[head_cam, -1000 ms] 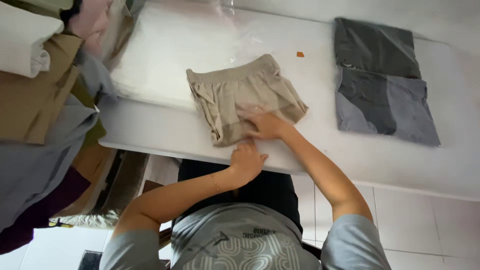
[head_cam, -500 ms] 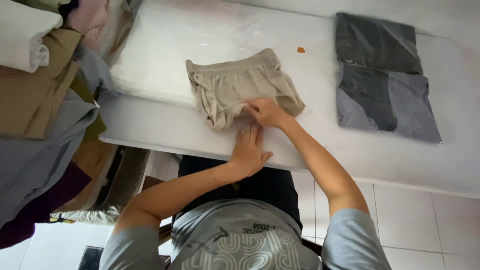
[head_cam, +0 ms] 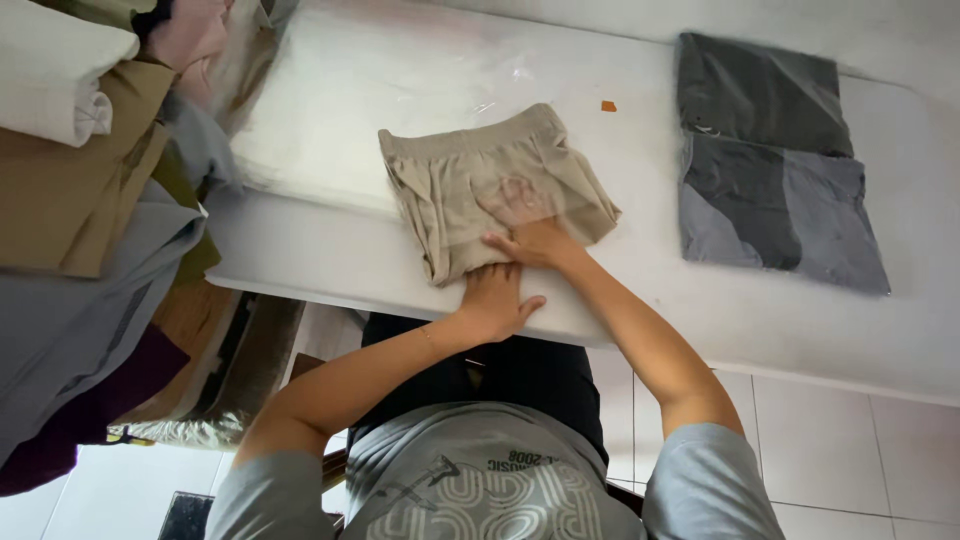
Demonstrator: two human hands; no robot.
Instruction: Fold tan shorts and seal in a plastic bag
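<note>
beige shorts (head_cam: 470,185) lay folded on the white table (head_cam: 330,255), w/ the waistband at 12 o'clock and the near edge at the table's front. left hand (head_cam: 493,300) was flat & open, fingers spread, pressing the shorts' near edge at 6 o'clock; right hand (head_cam: 530,235) was open too, palm down on the fabric toward 4 o'clock, gripping nothing. grey bagged clothes (head_cam: 775,170) sat well apart at 3 o'clock, and a clothes pile (head_cam: 90,200) was at 9 o'clock.
</note>
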